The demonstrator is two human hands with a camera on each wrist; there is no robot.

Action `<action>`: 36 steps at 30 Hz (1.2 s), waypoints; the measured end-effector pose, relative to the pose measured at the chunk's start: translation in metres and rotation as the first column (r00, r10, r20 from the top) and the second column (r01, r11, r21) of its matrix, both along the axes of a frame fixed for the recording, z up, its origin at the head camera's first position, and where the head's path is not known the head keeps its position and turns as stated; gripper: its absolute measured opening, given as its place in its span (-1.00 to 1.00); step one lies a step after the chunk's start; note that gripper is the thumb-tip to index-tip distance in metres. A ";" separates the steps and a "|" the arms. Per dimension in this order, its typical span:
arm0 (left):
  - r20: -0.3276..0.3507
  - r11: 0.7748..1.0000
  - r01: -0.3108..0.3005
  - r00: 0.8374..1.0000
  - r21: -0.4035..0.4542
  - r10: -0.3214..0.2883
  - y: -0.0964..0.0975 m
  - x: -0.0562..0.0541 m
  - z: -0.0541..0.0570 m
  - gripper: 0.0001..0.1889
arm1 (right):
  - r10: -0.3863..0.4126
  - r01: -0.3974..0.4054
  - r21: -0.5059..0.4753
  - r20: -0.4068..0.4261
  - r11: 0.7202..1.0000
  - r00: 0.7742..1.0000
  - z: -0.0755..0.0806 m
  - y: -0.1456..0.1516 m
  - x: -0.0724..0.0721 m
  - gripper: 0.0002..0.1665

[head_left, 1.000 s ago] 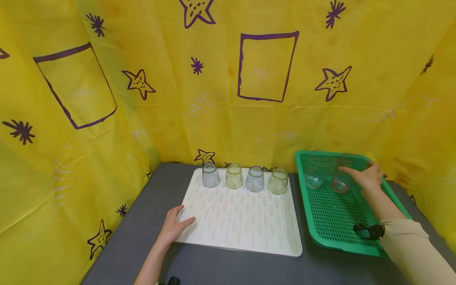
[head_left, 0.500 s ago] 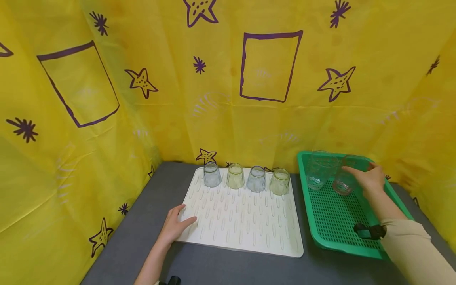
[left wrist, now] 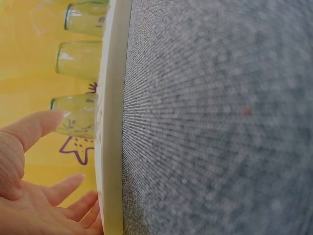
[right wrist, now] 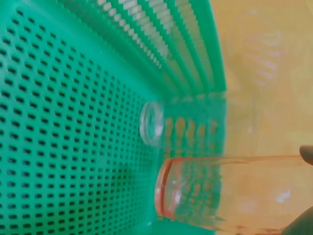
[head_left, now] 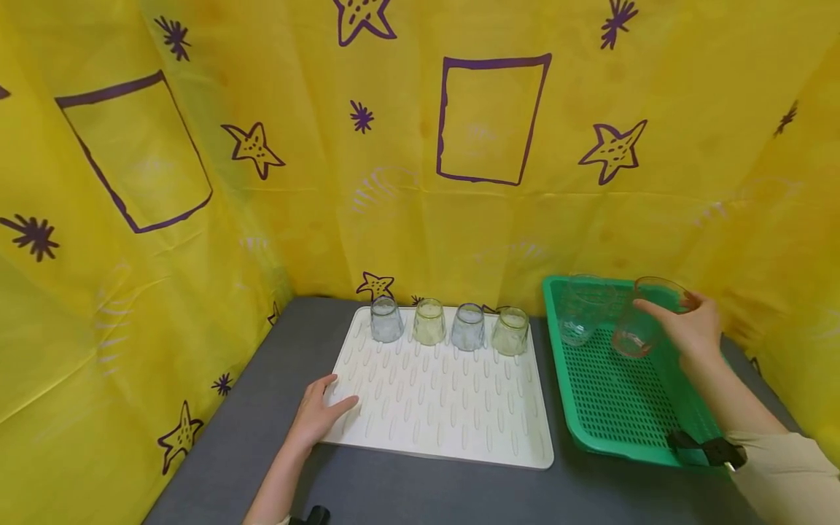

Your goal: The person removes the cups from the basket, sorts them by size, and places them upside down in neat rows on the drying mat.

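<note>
My right hand (head_left: pixel 698 328) grips a tall pink-tinted glass (head_left: pixel 635 335) by its upper part, over the back of the green basket (head_left: pixel 572 408). In the right wrist view the base of that glass (right wrist: pixel 195 193) tilts toward the basket's floor, with only fingertips showing at the frame's edge. Beside it a tall clear glass (head_left: pixel 577 324) stands in the basket's back left corner. My left hand (head_left: pixel 313 415) rests at the left edge of the white ridged drying mat (head_left: pixel 446 408), thumb and fingers spread apart, holding nothing.
Along the mat's back edge stands a row of short tumblers, a blue one (head_left: pixel 386 322), a green one (head_left: pixel 429 324), another blue one (head_left: pixel 468 329) and another green one (head_left: pixel 510 334). A yellow patterned cloth (head_left: pixel 485 233) hangs close behind the grey table (head_left: pixel 262 379).
My right hand has raised the pink glass a little and moved slightly right with it; its top now tips to the right. The left hand stays put at the mat.
</note>
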State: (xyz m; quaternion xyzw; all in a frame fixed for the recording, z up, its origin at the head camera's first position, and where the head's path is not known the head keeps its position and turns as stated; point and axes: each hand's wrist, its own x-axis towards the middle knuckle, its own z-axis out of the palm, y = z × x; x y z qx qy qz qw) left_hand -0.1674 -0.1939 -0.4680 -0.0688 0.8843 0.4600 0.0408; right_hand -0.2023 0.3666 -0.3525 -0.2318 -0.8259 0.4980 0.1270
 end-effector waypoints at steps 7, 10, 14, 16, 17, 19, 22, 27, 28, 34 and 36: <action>-0.003 1.000 -0.012 1.000 0.003 0.012 0.000 0.001 0.001 -0.21 | -0.023 0.023 -0.015 -0.067 1.000 0.997 0.008 -0.017 0.020 0.20; -0.008 1.000 -0.017 1.000 0.004 0.017 0.000 0.001 0.000 -0.23 | -0.035 0.029 -0.049 -0.108 0.998 0.994 0.013 -0.026 0.028 0.14; -0.026 1.000 -0.023 0.999 0.004 0.024 0.002 0.002 0.002 -0.26 | 0.004 -0.011 -0.047 -0.143 0.999 0.990 0.018 -0.039 0.038 0.08; -0.047 1.000 -0.029 0.998 0.002 0.029 0.003 0.002 0.003 -0.28 | 0.039 -0.046 -0.042 -0.154 0.998 0.987 0.020 -0.045 0.043 0.05; -0.062 0.999 -0.032 0.998 0.001 0.032 0.005 0.002 0.003 -0.29 | 0.057 -0.063 -0.032 -0.155 0.997 0.986 0.021 -0.049 0.046 0.05; -0.088 0.999 -0.036 0.995 -0.002 0.035 0.007 0.003 0.004 -0.31 | 0.085 -0.090 -0.021 -0.168 0.996 0.982 0.022 -0.055 0.049 0.02; -0.125 0.999 -0.037 0.992 0.001 0.037 0.014 0.003 0.005 -0.36 | 0.126 -0.132 -0.017 -0.197 0.991 0.972 0.025 -0.067 0.054 -0.03; -0.151 0.998 -0.015 0.988 0.066 0.024 0.029 0.006 0.009 -0.39 | 0.200 -0.215 -0.036 -0.241 0.976 0.950 0.029 -0.087 0.061 -0.12; -0.154 0.995 -0.005 0.988 0.095 0.020 0.032 0.006 0.011 -0.40 | 0.216 -0.233 -0.044 -0.248 0.971 0.944 0.028 -0.091 0.062 -0.13; -0.194 0.956 0.074 0.981 0.284 -0.018 0.053 0.008 0.023 -0.41 | 0.308 -0.352 -0.130 -0.272 0.927 0.912 0.024 -0.117 0.067 -0.19; -0.205 0.938 0.111 0.978 0.327 -0.045 0.060 0.008 0.027 -0.41 | 0.340 -0.386 -0.150 -0.262 0.910 0.903 0.022 -0.126 0.068 -0.19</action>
